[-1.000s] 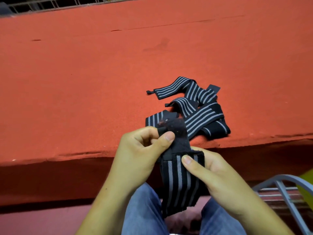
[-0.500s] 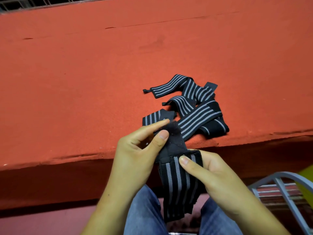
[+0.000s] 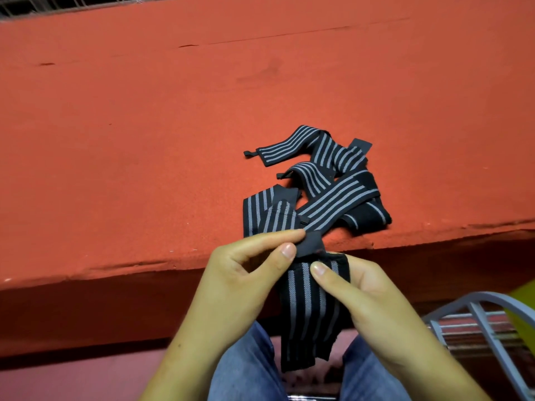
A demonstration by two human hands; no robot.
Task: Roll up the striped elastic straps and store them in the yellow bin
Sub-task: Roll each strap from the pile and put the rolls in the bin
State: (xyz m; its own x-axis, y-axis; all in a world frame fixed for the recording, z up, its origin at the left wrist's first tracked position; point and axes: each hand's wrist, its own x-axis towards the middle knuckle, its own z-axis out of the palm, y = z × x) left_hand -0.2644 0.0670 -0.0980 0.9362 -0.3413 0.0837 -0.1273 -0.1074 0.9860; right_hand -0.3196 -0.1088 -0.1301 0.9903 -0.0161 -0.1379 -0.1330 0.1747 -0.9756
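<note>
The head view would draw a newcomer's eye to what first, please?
At bottom centre the left hand pinches the black end of a striped elastic strap, while the right hand grips it below. Just beyond, more striped straps lie tangled near the edge of the red surface.

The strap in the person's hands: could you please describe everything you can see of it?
The held strap is a flat, woven-looking elastic band, black with grey lengthwise stripes, ending in a plain black tab. The left hand pinches that tab between thumb and forefinger; the right hand grips the striped part just below, thumb on its face. The rest hangs unrolled between the knees in blue jeans.
</note>
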